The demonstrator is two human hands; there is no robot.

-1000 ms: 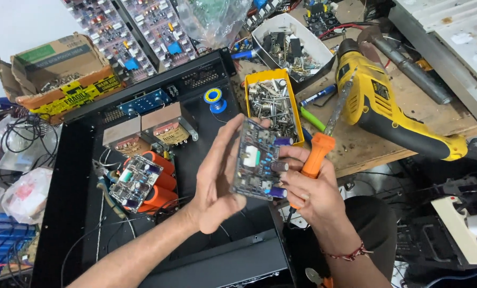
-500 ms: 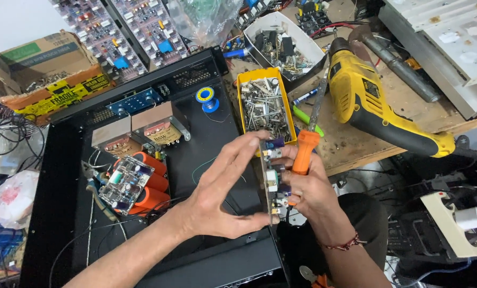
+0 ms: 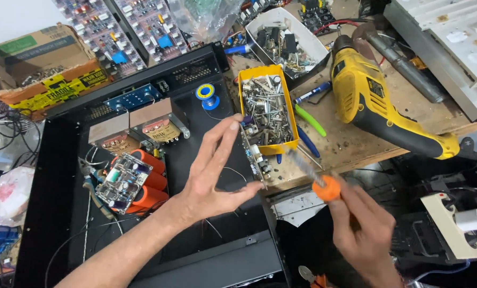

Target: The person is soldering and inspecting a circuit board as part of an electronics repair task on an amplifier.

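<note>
Head view is showing my left grip (image 3: pixel 211 176) holding a small circuit board (image 3: pixel 254 154) edge-on between fingertips, while my right grip (image 3: pixel 361 224) is grasping an orange-handled screwdriver (image 3: pixel 321 184).

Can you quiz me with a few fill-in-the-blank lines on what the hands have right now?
1. The left hand pinches a small circuit board by its ____.
2. The right hand holds a screwdriver with an ____ handle.
3. The yellow tray behind the board holds ____.
4. The yellow drill lies on the ____.

Missing words: edges; orange; screws; workbench
</note>
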